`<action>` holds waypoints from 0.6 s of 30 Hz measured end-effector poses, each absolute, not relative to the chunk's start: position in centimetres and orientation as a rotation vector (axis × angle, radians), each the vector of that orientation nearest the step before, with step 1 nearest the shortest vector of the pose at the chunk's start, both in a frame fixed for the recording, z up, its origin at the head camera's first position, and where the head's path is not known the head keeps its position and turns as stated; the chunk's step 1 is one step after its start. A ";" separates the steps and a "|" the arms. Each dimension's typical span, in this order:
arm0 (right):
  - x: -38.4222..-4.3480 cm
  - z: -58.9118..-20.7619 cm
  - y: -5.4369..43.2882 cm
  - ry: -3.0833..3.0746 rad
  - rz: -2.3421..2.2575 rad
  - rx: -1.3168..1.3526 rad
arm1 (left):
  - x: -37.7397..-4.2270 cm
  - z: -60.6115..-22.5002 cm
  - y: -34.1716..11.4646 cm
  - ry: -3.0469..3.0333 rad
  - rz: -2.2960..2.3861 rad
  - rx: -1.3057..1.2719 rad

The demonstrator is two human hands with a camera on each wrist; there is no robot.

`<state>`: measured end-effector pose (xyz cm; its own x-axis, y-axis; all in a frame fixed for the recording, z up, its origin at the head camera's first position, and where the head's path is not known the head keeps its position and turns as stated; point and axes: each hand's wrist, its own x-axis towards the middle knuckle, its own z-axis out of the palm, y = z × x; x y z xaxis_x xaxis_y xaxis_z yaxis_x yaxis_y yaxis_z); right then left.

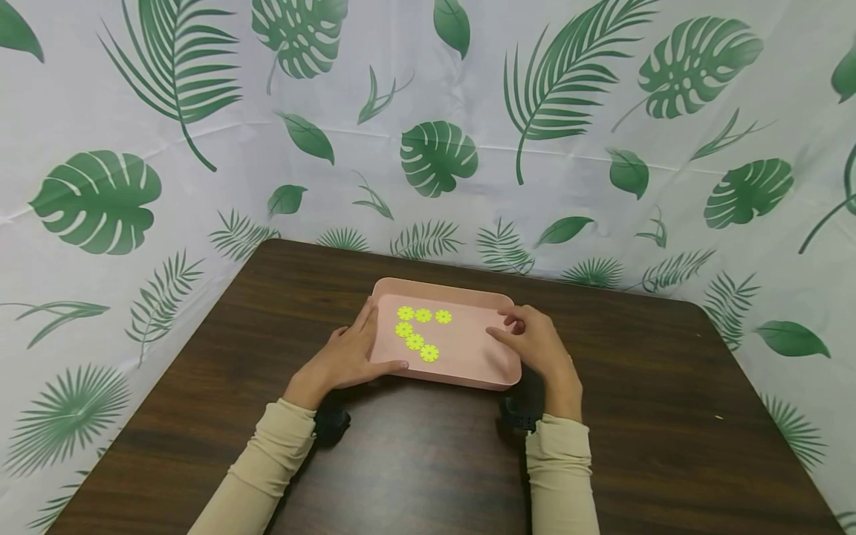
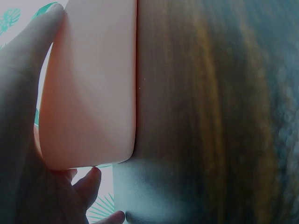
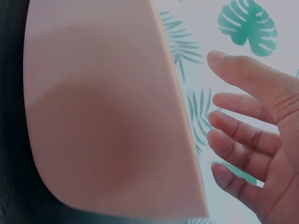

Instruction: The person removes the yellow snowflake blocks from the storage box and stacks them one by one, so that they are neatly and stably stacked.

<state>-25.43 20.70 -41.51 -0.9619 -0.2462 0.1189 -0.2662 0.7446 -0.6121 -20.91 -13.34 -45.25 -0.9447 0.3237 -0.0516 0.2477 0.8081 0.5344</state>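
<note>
A shallow pink tray (image 1: pixel 468 334) lies on the dark wooden table. Inside its left half are several flat yellow notched discs (image 1: pixel 414 342), like interlocking building discs, forming a bent line. My left hand (image 1: pixel 351 353) braces the tray's left end, fingers straight along the outer side and thumb lying at the near rim. In the left wrist view, the thumb (image 2: pixel 28 60) touches the tray wall (image 2: pixel 93 93). My right hand (image 1: pixel 538 342) hovers at the tray's right end. Its fingers are loosely bent, apart from the wall in the right wrist view, and hold nothing.
The brown table (image 1: pixel 414 453) extends around the tray on all sides. Behind it hangs a white cloth (image 1: pixel 374 82) printed with green leaves. A tiny pale speck (image 1: pixel 718 417) lies on the table at right. Dark wrist devices (image 1: pixel 331 425) sit at both wrists.
</note>
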 end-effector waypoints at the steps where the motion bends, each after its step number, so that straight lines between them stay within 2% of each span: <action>1: -25.4 -41.5 20.5 -2.908 1.023 0.437 | -20.9 -45.3 -13.3 2.853 0.814 0.454; 18: -25.8 -41.8 17.6 -2.945 1.067 0.582 | -20.8 -45.2 -13.3 2.850 0.819 0.445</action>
